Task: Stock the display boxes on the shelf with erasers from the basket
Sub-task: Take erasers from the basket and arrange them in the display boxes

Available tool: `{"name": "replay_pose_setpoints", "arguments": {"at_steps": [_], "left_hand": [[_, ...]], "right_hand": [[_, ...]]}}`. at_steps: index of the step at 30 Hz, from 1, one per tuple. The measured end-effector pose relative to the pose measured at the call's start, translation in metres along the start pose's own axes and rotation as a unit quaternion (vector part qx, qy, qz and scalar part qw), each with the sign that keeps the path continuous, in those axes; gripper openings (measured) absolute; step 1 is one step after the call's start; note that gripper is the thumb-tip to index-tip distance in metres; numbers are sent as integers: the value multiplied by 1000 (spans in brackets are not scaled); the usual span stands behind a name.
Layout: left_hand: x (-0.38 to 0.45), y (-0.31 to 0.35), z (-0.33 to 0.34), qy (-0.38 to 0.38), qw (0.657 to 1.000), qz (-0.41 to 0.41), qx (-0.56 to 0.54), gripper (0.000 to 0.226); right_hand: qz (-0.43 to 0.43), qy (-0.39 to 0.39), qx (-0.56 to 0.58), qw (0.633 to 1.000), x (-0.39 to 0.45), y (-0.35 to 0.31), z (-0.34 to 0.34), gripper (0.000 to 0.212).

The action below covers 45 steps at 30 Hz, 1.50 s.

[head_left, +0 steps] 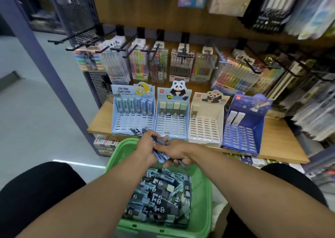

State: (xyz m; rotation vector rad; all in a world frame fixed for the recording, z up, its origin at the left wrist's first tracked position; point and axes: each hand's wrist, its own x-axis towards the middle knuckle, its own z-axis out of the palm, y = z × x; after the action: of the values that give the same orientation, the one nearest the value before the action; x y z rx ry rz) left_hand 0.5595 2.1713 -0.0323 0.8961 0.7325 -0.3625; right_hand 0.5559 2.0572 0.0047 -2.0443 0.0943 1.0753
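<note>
A green basket (203, 198) on my lap holds several panda and blue erasers (159, 198). Above its far rim my left hand (145, 147) grips a bundle of grey-blue erasers (159, 155). My right hand (176, 151) meets it there, fingers curled round another eraser (182, 164) and touching the bundle. Four display boxes stand on the wooden shelf (275, 143): a light blue box (133, 123) with one row of erasers at the back, a panda box (171, 125) with green erasers, a white panda box (205, 129) with one eraser, and a dark blue box (239, 138) with two white erasers.
Packs of pens (139, 65) hang on black hooks above the boxes. More stationery fills the right side (308, 102) and the shelf below. A dark metal post (45, 60) stands at left, with floor beyond it. My knees flank the basket.
</note>
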Motion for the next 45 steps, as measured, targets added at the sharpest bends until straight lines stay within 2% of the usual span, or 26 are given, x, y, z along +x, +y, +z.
{"name": "replay_pose_setpoints", "arguments": {"at_steps": [3, 9, 12, 16, 18, 20, 25, 31, 33, 37, 39, 42, 45], "left_hand": [[0, 9, 6, -1, 1000, 16, 0, 21], [-8, 44, 14, -12, 999, 52, -11, 22], [-14, 62, 13, -23, 998, 51, 26, 13], [-19, 77, 18, -52, 985, 41, 157, 13], [-17, 77, 22, -72, 977, 28, 198, 15], [-15, 72, 25, -90, 974, 15, 205, 15], [-5, 55, 37, -98, 981, -16, 165, 16], [7, 58, 36, -84, 983, -37, 160, 18], [12, 59, 32, -85, 982, -45, 160, 18], [20, 58, 31, -97, 979, -53, 173, 16], [20, 55, 36, -112, 976, -60, 179, 16], [18, 49, 44, -122, 972, -60, 191, 16], [18, 46, 50, -123, 971, -58, 195, 16]], "right_hand": [[-2, -9, 36, 999, -5, -3, -10, 57], [9, -59, 4, 998, -13, -5, -44, 72], [-25, -20, 136, 990, -15, -7, -66, 58], [-59, -21, 404, 912, -7, -15, -89, 29], [-85, -35, 469, 878, -4, -20, -94, 29], [-110, -44, 494, 861, -1, -25, -96, 29], [-139, -6, 464, 875, 7, -34, -94, 23], [-98, 112, 303, 941, 32, -17, -100, 28], [-80, 109, 269, 954, 36, -14, -106, 22], [-55, 95, 121, 986, 34, -5, -119, 49], [-73, 117, 48, 989, 31, 2, -123, 49], [-101, 131, 31, 986, 27, 0, -133, 23], [-80, 69, 78, 991, 22, -1, -150, 36]]}}
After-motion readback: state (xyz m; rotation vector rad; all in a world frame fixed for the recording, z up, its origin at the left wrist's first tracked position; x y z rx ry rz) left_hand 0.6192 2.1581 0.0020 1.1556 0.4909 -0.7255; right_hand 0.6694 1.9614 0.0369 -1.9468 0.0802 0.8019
